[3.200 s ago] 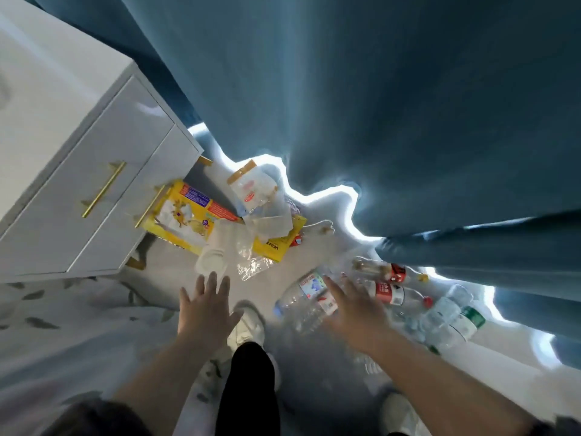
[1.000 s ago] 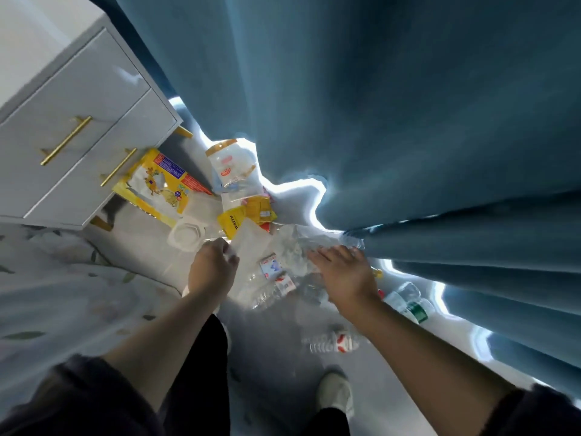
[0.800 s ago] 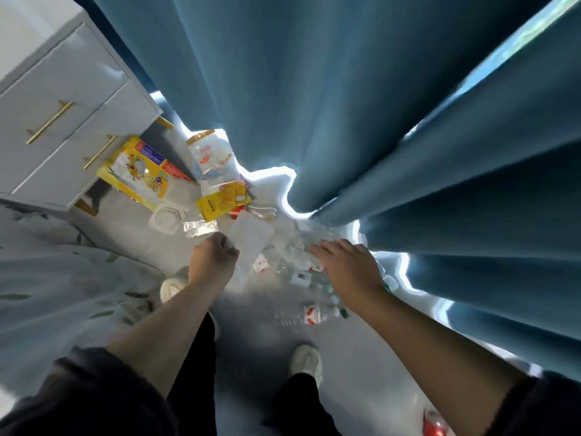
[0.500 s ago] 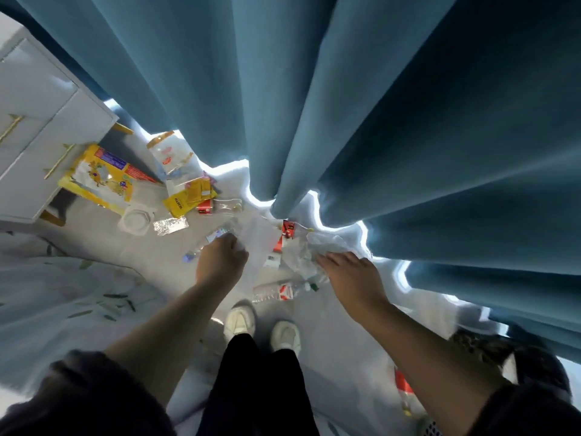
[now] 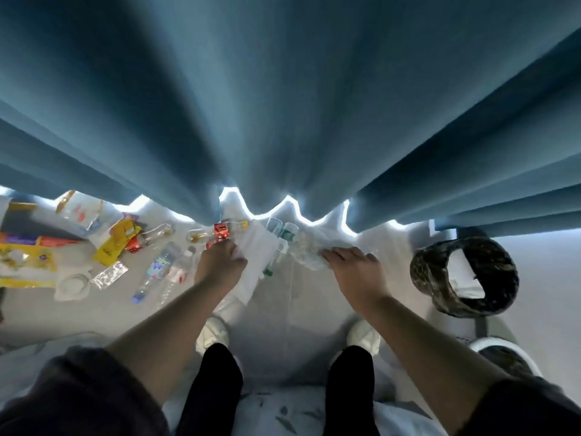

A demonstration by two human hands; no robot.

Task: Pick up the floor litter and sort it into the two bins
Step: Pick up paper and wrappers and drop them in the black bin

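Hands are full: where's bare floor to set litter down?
Bare floor lies between the two white shoes and between the right hand and the camouflage-patterned bin. Left of the left hand it is crowded with plastic bottles and yellow packets.

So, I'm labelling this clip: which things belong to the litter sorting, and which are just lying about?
Job: white plastic sheet, crumpled clear plastic, clear plastic bottles, yellow printed wrapper, dark patterned round bin.
Lying about: blue fabric curtain, white shoes.

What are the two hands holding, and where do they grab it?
The left hand grips a white sheet at its left edge; the right hand clutches crumpled clear plastic at its right end.
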